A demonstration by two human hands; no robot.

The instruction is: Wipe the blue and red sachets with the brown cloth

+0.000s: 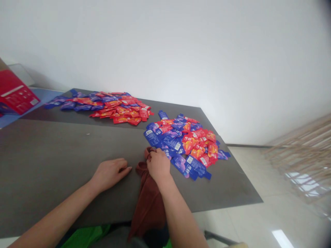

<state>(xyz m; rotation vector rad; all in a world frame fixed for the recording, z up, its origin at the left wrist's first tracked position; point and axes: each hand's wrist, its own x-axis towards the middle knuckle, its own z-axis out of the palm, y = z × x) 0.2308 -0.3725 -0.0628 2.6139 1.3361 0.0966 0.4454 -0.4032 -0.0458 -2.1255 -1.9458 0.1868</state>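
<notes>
My right hand (158, 166) has its fingers closed on the end of a brown cloth (150, 203), which runs from the grey table (51, 165) down over its near edge. Just beyond that hand lies a pile of red and blue sachets (198, 148). Left of the cloth, my left hand (111, 172) rests on the table with fingers curled and thumb pointing right; it does not touch the cloth, and the space under its fingers is hidden.
A second heap of red and blue sachets (121, 106) lies at the back left. Beyond the table's left end a red box (18, 93) sits on a blue surface. A white wall (168, 51) rises behind the table, and wooden slats (302, 151) are at the right.
</notes>
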